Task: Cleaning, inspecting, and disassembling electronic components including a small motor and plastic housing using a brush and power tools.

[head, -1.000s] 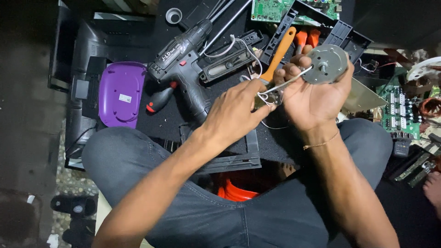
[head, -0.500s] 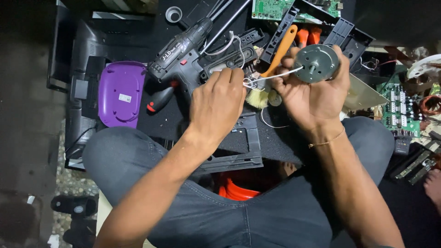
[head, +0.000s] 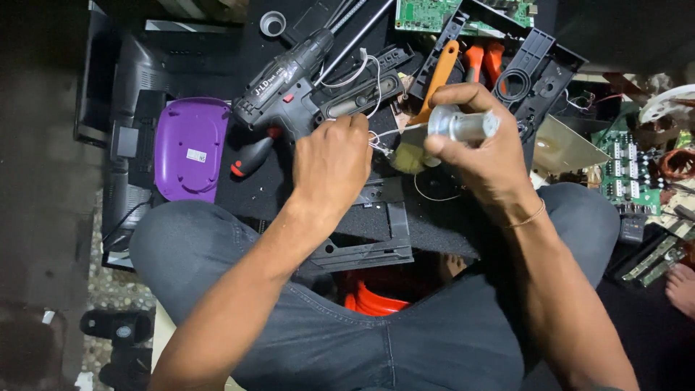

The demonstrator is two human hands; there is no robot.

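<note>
Firmly between right-hand fingers (head: 463, 98): small grey motor (head: 463, 124); left hand (head: 331, 165) beside.

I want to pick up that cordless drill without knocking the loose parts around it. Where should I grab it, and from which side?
Probably by the handle of the black cordless drill, which juts down toward the person near the left hand. Come from the near, left side by the purple casing: white wires and metal rods crowd its nose end.

Left hand (head: 331, 168) curled, knuckles up; right hand (head: 474, 152) gripping, fingers wrapped.
</note>
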